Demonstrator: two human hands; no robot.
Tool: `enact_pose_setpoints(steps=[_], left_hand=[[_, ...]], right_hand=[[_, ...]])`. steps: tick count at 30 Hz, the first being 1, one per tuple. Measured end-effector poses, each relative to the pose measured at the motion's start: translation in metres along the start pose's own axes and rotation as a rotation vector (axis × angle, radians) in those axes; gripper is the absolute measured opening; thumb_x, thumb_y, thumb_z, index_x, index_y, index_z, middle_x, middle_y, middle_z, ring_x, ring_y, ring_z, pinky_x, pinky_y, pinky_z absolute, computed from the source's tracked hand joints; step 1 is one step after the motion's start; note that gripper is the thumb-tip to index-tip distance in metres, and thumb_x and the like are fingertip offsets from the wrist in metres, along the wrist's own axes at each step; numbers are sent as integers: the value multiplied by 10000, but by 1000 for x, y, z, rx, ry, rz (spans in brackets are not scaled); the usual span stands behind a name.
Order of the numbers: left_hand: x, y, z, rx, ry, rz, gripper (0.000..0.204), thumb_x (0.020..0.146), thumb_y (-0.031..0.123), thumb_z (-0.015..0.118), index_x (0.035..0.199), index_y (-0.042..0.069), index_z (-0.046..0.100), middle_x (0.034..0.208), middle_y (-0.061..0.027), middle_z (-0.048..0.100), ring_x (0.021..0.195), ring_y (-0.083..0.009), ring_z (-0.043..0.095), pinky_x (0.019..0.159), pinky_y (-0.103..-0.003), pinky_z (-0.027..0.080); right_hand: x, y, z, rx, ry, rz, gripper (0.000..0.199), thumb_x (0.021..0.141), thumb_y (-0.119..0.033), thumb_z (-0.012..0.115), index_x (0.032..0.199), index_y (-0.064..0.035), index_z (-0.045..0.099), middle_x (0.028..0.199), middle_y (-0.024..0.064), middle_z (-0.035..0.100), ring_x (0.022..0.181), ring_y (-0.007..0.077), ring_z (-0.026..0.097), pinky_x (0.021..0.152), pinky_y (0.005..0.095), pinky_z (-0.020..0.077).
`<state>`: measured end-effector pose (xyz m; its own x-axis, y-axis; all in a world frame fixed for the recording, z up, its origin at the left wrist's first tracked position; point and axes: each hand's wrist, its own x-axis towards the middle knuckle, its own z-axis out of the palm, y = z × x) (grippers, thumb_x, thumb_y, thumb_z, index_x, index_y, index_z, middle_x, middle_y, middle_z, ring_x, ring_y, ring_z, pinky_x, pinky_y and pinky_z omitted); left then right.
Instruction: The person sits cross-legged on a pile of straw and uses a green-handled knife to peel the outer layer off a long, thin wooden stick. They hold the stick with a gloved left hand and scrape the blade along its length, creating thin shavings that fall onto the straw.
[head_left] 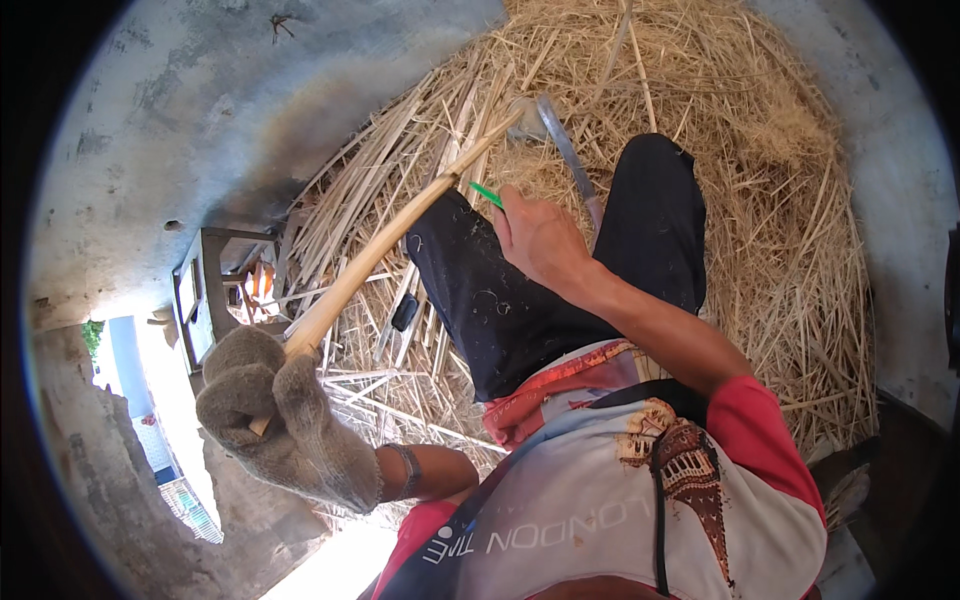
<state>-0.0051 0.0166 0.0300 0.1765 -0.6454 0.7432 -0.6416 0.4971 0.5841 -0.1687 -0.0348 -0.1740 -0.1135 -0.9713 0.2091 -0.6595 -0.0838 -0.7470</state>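
A knitted grey-brown glove covers my left hand, which is closed around the thick end of a long pale wooden stick. The stick slants up and away over my left knee, thinning toward its far end. My right hand is above my lap, fingers closed around a slim tool of which only a bright green part shows, close to the stick. The rest of that tool is hidden in my fingers. Between my knees stands a curved metal blade with a brownish handle, its lower end hidden behind my right arm.
Dry straw-like shavings are heaped around my legs, with longer split strips at the left. A small black object lies beside my left thigh. Concrete walls enclose the spot, and a wooden frame stands by the bright doorway.
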Motion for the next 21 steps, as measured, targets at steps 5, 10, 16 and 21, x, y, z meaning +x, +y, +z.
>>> enact_pose_setpoints(steps=[5,10,16,21], left_hand=[[-2,1,-2,-46,-26,-11,186,859,101,679,857,56,498,808,-60,512,703,-124,530,554,-210,513],[-2,-1,4,70,97,-179,178,879,129,676,922,38,530,844,-94,577,695,-161,630,551,-226,569],[2,16,8,-6,73,-183,254,846,96,737,923,36,503,900,-108,588,855,-185,621,628,-240,588],[5,1,4,-34,22,94,216,865,129,692,941,9,529,858,-93,577,703,-138,590,512,-220,544]], right_hand=[[-3,4,5,-29,-34,8,170,945,-173,567,895,-22,505,625,221,588,604,429,622,551,527,477],[20,4,-2,-15,47,-78,153,941,-164,560,883,-34,506,623,234,587,608,439,630,571,553,483],[21,138,34,-301,-178,312,224,974,-167,481,1065,25,554,822,269,672,732,470,663,674,536,526],[-10,121,11,-99,-152,374,257,1004,-205,472,1058,40,525,786,273,651,720,472,643,672,542,490]])
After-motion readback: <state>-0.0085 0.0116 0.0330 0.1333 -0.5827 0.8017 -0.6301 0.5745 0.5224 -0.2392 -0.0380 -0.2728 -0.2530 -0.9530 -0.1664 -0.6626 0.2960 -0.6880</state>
